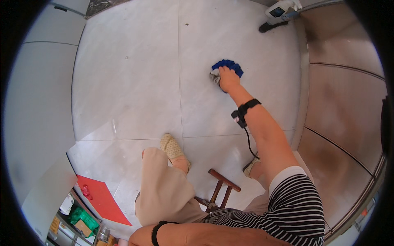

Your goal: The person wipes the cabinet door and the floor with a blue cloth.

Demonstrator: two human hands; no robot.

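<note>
My right hand (229, 79) presses down on a bunched cloth, part blue (227, 64) and part grey (215, 76), which lies on the pale tiled floor (138, 92). The fingers are curled over the cloth, and a black strap with a small device and cable (243, 113) is around the forearm. My left hand is out of view; only the left arm, with a black band on it, crosses the bottom edge. Before me are my beige trousers and light woven shoes (172, 147), with a wooden folding stool (220, 187) between the legs.
Brownish metal cabinet panels (341, 92) line the right side. At the upper right a white and grey appliance (278, 12) stands near a black brush (272, 27). Pale panels (40, 92) stand on the left, above an open red door (103, 200) and a drawer with a green bag (83, 220).
</note>
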